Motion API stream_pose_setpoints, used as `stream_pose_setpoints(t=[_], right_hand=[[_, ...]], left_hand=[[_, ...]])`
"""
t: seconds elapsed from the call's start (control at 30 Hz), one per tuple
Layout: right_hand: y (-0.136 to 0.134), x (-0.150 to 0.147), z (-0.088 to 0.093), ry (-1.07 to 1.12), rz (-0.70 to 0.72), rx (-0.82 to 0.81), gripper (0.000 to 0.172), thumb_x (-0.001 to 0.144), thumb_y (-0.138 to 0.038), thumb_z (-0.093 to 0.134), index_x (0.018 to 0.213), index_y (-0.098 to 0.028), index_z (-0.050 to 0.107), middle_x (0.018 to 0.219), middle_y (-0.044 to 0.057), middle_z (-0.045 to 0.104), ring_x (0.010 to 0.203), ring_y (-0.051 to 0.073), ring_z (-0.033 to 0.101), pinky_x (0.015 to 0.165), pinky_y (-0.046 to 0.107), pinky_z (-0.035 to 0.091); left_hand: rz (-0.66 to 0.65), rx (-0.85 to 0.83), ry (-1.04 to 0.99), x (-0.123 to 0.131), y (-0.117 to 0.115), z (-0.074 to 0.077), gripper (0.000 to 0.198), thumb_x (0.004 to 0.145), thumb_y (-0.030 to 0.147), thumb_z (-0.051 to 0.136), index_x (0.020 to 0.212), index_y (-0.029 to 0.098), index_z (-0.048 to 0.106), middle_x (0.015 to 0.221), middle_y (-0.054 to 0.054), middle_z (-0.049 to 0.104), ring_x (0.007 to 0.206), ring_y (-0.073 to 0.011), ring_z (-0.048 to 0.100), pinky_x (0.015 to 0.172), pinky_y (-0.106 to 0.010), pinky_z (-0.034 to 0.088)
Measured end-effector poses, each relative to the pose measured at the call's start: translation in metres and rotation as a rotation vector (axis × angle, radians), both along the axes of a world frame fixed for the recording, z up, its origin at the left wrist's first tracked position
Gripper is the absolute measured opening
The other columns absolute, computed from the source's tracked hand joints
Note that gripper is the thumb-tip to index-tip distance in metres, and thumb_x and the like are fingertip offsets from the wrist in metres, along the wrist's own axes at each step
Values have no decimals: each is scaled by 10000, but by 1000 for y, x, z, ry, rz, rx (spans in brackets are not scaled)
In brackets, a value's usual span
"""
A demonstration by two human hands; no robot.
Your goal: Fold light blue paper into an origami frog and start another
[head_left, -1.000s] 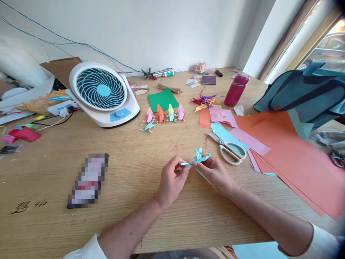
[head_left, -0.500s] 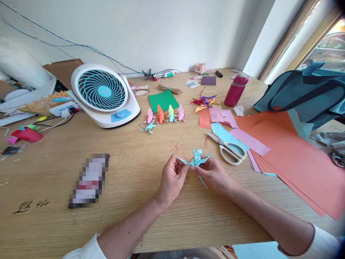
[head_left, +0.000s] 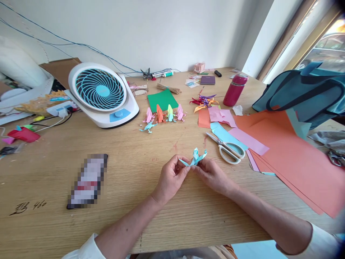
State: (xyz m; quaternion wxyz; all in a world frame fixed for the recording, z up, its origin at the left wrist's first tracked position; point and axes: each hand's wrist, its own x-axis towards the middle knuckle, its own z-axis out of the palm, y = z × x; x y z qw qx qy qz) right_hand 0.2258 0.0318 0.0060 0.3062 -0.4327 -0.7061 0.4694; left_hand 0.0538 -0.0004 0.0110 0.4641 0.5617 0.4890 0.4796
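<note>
A folded light-blue origami figure (head_left: 195,158) is pinched between my two hands above the front middle of the table. My left hand (head_left: 172,178) grips its left side, thumb towards me. On the other side my right hand (head_left: 215,176) closes round its lower right part, the thumbs nearly meeting. Some of its folds are hidden behind my fingers. Farther back stand several finished paper figures (head_left: 160,114) in pink, orange and green, with a blue paper figure (head_left: 148,127) lying in front of them. White-handled scissors (head_left: 229,151) lie to the right of my right hand.
A white fan (head_left: 104,95) stands at the back left, behind a blurred phone-like object (head_left: 87,181). Large orange sheets (head_left: 291,165) and blue paper strips (head_left: 225,135) spread at the right, near a red bottle (head_left: 235,90) and a teal bag (head_left: 299,95). A green sheet (head_left: 163,100) lies behind the figures.
The blue figure has turned in my fingers, and the thin leg that pointed down towards me no longer shows. Both hands stay in nearly the same place; the view has shifted slightly.
</note>
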Motion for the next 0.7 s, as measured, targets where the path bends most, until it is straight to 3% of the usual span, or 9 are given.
stream_pose_setpoints(t=[0.13, 0.37, 0.5, 0.7], right_hand=[[0, -1, 0, 10, -9, 7, 340, 862, -488, 594, 763, -163, 602, 649, -9, 512, 609, 137, 428, 553, 267, 341], [4, 2, 9, 232, 128, -181, 341, 839, -517, 644, 917, -185, 662, 791, 22, 644, 789, 199, 567, 697, 292, 436], [7, 7, 18, 252, 101, -264, 366, 879, -545, 591, 923, -187, 650, 800, -2, 620, 738, 150, 521, 673, 261, 392], [10, 4, 14, 311, 51, -296, 440, 743, -603, 714, 767, -178, 602, 714, -9, 571, 645, 122, 456, 603, 254, 349]], left_hand=[[-27, -41, 69, -5, 3, 3, 197, 794, 334, 711, 848, 155, 651, 818, -16, 658, 680, -111, 564, 622, -211, 443], [37, -85, -19, -8, 8, -1, 231, 773, 370, 729, 802, 152, 658, 695, 14, 614, 568, -76, 458, 527, -189, 354], [114, -124, -134, -8, 10, -4, 260, 740, 386, 759, 810, 155, 662, 693, 18, 596, 576, -81, 457, 520, -188, 383], [73, -144, -163, -7, 8, -3, 265, 735, 384, 776, 856, 161, 700, 773, 2, 659, 607, -82, 499, 553, -194, 433]])
